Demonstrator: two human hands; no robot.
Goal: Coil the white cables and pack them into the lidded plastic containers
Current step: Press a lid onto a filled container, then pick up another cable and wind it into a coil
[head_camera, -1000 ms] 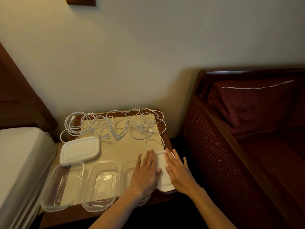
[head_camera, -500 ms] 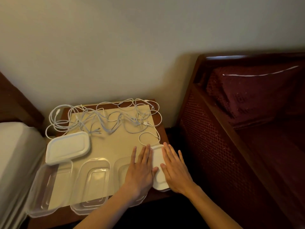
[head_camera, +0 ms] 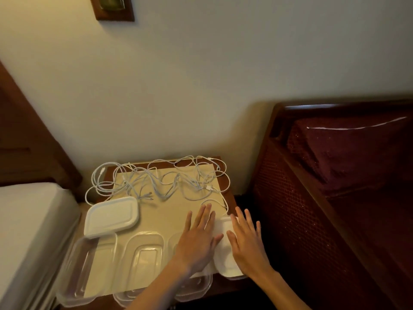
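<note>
Hands no real shift since earlier: L hand & R hand flat, fingers straight, on white lid (mostly hidden).

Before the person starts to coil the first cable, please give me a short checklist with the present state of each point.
1. Both hands free: ok; left hand and right hand lie flat on the white lid.
2. Cables within reach: ok, loose at the far side of the table.
3. Cables untangled: not ok.
4. Open containers empty: ok for the two plainly seen.
5. Spare lids at hand: ok.
</note>
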